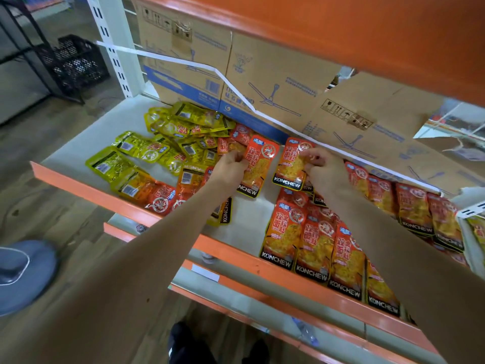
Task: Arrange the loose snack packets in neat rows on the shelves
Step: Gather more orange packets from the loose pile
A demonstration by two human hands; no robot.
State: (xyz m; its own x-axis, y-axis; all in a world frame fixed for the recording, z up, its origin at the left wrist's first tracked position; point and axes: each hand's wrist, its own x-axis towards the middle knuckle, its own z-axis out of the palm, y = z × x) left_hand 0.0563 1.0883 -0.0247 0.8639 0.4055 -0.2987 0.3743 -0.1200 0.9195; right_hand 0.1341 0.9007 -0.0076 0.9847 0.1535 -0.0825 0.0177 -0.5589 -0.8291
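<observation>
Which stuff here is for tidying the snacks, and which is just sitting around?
For the job: left hand pinching an orange packet; right hand pinching a second orange packet; loose yellow packets; neat orange rows; shelf.
Just sitting around: cardboard boxes; black crate; white strap.

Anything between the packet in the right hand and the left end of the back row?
Nothing visible. The right hand pinches the orange KONCHEW packet right beside the back row; the hand hides the row's left end.
</observation>
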